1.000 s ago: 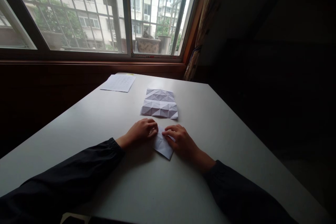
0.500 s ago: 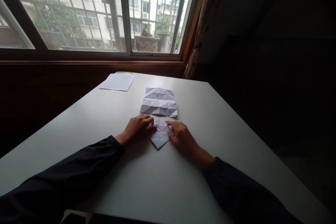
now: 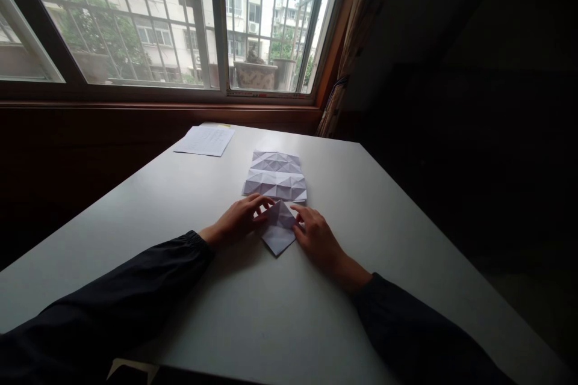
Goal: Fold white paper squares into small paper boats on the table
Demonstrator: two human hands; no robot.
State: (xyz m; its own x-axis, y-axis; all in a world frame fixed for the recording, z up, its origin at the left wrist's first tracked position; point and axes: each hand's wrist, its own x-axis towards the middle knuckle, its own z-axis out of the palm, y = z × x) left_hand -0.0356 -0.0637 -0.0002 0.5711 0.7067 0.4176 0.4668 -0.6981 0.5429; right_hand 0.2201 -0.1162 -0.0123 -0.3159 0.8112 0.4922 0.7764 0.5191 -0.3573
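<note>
Folded paper (image 3: pixel 279 234): on the counter (image 3: pixel 271 325), between the two hands, turned so that one corner points near and one far; just near of the creased paper (image 3: pixel 275 177).
Left hand (image 3: pixel 265 212): fingers loosely curled, with a small gap between them, at the paper's left edge; whether they pinch it, I cannot tell.
Right hand (image 3: pixel 294 218): forefinger and thumb parted at the right edge, the thumb seeming to touch it; a firm hold cannot be made out.
Weight: very light, I judge, so a careless brush could slide it across the smooth counter.
Stiffness: probably limp as a single layer, firmer where layers stack; creases should bend readily.
Fragility: likely to crumple or tear at the points under a hard pinch.
Where to hold: the left and right corners, lightly, fingertips flat, leaving the middle creases unpressed.
</note>
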